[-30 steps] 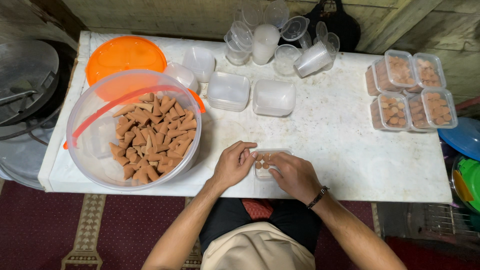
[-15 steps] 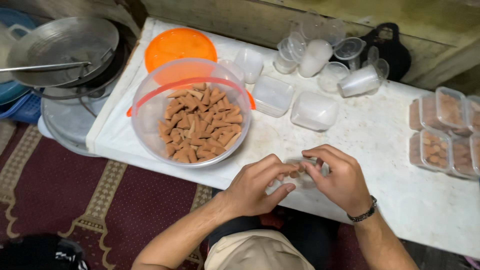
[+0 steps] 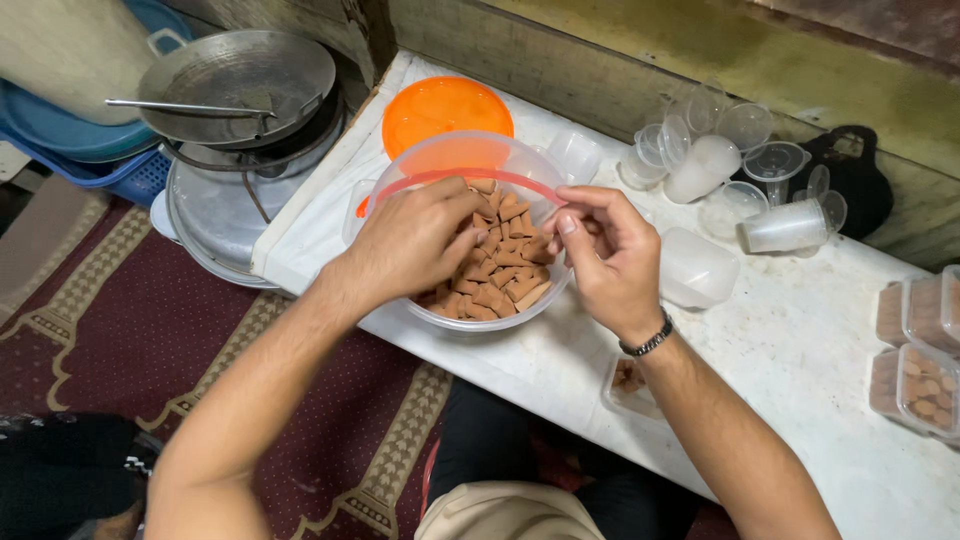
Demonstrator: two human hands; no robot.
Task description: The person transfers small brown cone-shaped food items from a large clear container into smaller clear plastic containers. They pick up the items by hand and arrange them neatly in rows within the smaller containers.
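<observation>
Your bowl (image 3: 440,165): clear glossy plastic w/ red rim strip; snacks (image 3: 500,275) inside look dry, matt, rough. Orange lid (image 3: 440,110): smooth shiny plastic. Cups (image 3: 790,228): cloudy thin plastic. Table (image 3: 800,330): white, matt, speckled. Pan (image 3: 235,75): dull grey metal. Rug (image 3: 130,330): woven cloth.

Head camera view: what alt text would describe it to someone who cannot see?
Two bare hands, left hand and right hand, reach into a clear plastic bowl of brown snack pieces on a white table, beside empty plastic tubs.
</observation>
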